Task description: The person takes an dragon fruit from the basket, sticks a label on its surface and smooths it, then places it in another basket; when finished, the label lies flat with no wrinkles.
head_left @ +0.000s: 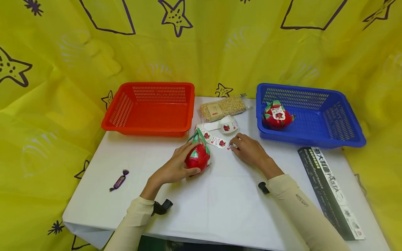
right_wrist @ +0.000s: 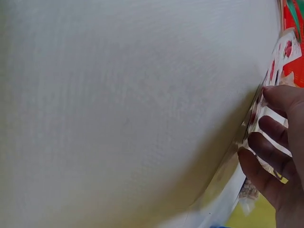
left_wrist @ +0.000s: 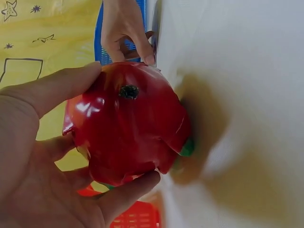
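Observation:
My left hand grips a red dragon fruit with green leaf tips, low over the middle of the white table. In the left wrist view its fingers and thumb curl round the glossy dragon fruit, whose dark round end faces the camera. My right hand pinches the near end of a strip of white stickers printed with red fruit. That sticker strip lies under the thumb in the right wrist view. Behind it, the strip runs back to a sticker roll.
A red basket stands at the back left. The blue basket at the back right holds another dragon fruit bearing a sticker. Between them lies a bag of yellow kernels. A purple-wrapped candy is at left, a pasta box at right.

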Motion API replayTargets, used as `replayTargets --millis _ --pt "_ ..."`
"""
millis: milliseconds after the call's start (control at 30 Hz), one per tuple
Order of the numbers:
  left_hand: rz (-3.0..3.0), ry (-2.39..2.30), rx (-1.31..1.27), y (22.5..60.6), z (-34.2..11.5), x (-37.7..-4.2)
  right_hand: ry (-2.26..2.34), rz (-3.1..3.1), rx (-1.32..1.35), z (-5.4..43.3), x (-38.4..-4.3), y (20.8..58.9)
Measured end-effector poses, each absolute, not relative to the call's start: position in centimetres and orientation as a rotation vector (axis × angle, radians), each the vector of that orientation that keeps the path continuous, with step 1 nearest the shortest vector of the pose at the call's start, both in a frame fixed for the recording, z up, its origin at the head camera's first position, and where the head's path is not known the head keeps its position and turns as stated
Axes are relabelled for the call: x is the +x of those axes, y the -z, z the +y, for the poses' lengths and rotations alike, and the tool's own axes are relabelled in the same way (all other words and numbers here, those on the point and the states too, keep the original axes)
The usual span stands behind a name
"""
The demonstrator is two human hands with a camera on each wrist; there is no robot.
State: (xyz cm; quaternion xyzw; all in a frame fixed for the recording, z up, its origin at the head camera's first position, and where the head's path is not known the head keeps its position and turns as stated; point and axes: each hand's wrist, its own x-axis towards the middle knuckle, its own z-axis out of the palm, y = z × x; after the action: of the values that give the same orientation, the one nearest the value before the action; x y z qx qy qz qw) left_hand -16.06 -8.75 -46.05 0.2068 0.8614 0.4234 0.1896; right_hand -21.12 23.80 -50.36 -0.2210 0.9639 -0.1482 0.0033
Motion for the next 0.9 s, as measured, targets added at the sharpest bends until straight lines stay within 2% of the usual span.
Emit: replayTargets --millis 300,600,900 --pt "2.398 -1.217 0.604 46.5 -8.7 -16.9 0.388 3.129 -0.854 23.6 -21.0 50.2" --pt "2.406 -1.189 0.637 46.4 -8.7 -16.8 0.387 3.095 -0.802 23.7 -20.3 49.5" --pt "2.387 -1.191 0.65 46.6 -8.7 -16.8 0.415 3.054 -0.86 24.1 -20.0 49.6"
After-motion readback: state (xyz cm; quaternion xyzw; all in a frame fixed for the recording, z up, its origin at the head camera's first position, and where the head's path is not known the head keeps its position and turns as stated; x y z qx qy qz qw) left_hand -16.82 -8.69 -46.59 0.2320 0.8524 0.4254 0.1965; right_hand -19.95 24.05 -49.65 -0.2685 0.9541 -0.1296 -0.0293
